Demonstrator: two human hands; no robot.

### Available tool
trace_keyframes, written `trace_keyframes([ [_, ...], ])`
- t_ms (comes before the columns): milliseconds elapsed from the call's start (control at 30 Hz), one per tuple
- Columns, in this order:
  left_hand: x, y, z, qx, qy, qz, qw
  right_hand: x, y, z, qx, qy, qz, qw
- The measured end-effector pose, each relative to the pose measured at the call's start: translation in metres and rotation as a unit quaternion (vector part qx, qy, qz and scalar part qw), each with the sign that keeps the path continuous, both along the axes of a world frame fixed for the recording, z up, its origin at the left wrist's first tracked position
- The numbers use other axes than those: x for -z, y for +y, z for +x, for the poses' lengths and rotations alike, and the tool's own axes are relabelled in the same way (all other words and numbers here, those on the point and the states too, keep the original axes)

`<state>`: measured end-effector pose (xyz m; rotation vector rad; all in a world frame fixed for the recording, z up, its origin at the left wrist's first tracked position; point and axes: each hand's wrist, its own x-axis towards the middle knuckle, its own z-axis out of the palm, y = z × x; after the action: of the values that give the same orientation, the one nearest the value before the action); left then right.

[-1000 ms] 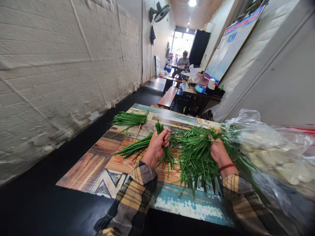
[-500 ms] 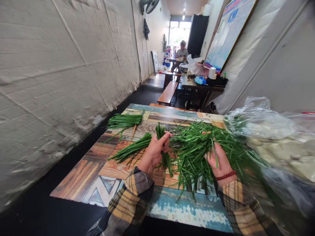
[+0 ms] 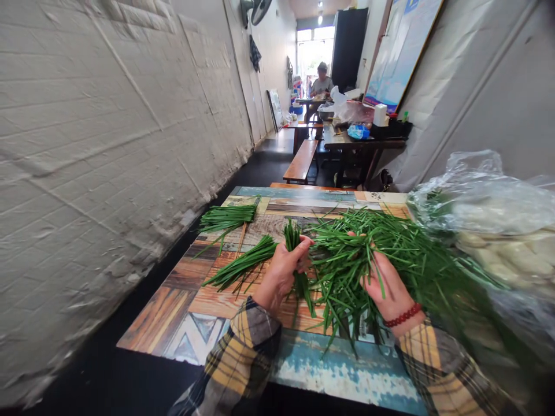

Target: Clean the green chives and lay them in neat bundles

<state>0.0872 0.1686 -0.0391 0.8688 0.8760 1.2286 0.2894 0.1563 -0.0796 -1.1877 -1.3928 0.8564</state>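
The left hand (image 3: 284,271) has its fingers closed around a small bunch of chives (image 3: 296,254), held upright over the patterned bench (image 3: 182,300). The right hand (image 3: 385,283) lies palm up with fingers apart, under a loose heap of chives (image 3: 390,248) which hides the fingertips. At the right, a plastic bag (image 3: 489,202) is cut off by the frame; its pale content is hard to make out.

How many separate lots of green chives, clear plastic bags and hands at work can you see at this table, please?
Chive lots: 4 (far bundle, near bundle, bunch in left hand, loose heap under right hand)
Plastic bags: 1
Hands: 2
Total: 7
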Motion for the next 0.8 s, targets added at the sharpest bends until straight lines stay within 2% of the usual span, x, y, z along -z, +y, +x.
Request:
trace_keyframes([
  [33, 0.0, 0.0, 0.0, -0.005, 0.003, -0.003, 1.0, -0.002, 0.003, -0.003, -0.01, 0.021, -0.021, 1.0],
  [100, 0.002, 0.001, 0.0, -0.015, 0.011, -0.012, 1.0, -0.003, 0.01, -0.009, -0.041, 0.125, -0.086, 0.988],
  [200, 0.006, 0.002, 0.0, -0.025, 0.028, -0.019, 0.999, -0.002, 0.017, -0.016, -0.049, 0.277, -0.153, 0.947],
  [333, 0.009, 0.003, -0.001, -0.022, 0.026, -0.021, 0.999, -0.001, 0.019, -0.019, -0.013, 0.397, -0.155, 0.904],
  [600, 0.014, 0.002, 0.0, -0.02, 0.052, -0.027, 0.998, -0.008, 0.018, -0.023, 0.021, 0.423, -0.147, 0.894],
  [800, 0.01, -0.003, 0.005, 0.018, 0.071, -0.025, 0.997, -0.004, 0.017, -0.026, -0.02, 0.42, -0.118, 0.9],
])
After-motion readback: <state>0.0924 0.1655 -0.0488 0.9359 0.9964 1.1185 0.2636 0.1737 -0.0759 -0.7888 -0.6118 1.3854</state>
